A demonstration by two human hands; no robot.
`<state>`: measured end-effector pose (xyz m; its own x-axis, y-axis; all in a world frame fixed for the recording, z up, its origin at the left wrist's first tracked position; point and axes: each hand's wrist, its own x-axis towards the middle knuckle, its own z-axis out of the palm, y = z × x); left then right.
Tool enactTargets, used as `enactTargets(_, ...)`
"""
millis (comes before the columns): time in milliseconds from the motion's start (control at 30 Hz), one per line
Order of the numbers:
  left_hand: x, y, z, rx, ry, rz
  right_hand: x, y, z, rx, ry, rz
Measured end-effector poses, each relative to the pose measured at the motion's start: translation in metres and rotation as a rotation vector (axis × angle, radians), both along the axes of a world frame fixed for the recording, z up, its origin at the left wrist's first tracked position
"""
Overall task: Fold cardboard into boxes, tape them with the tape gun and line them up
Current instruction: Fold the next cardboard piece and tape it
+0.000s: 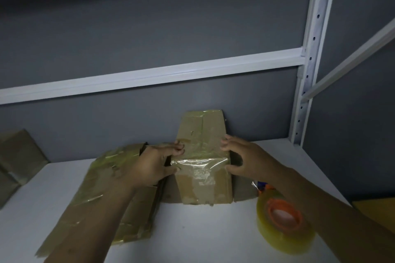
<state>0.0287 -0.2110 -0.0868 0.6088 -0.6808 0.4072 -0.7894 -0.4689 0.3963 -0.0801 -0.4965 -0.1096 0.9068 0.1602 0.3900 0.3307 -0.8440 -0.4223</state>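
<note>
A tape roll [284,224], clear yellowish on an orange core, lies on the white surface [203,232], near the box's front right corner and under the right forearm. A bit of blue and orange plastic shows just behind it, towards the box.

The box [203,168] stands in the middle of the surface, its far end close to the grey wall. It is brown cardboard, folded shut, with glossy tape across its top and down its front face.

The left hand [156,164] grips the box's left side: fingers [178,148] curled over the top edge, thumb on the front face. The right hand [241,160] holds the box's right side, fingertips on the top edge and thumb at the front corner, with the palm standing off the cardboard.

Left of the box and touching it lies flat cardboard [94,190], heavily taped, reaching forward past the left forearm. Well left of the box, a second box [19,156] leans at the wall. Behind the box runs a white beam [149,74], joined right of the box to a holed post [310,70].
</note>
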Motion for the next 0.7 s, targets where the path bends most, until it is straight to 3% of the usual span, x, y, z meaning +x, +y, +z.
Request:
enactTargets(200,-0.02,-0.017,-0.009,-0.007,0.001,0.148,0.001,0.02,-0.004,-0.062,-0.096,-0.092)
enactTargets(367,-0.028,-0.024,-0.007,-0.126,-0.02,0.13,-0.002,0.022,0.013,-0.04,0.047,-0.066)
enactTargets(567,-0.022,-0.034,-0.02,-0.117,-0.135,0.173,0.021,0.057,0.006,-0.189,-0.129,-0.338)
enactTargets(700,-0.021,-0.03,-0.025,-0.111,-0.152,0.147,0.019,0.057,-0.005,-0.196,-0.254,-0.374)
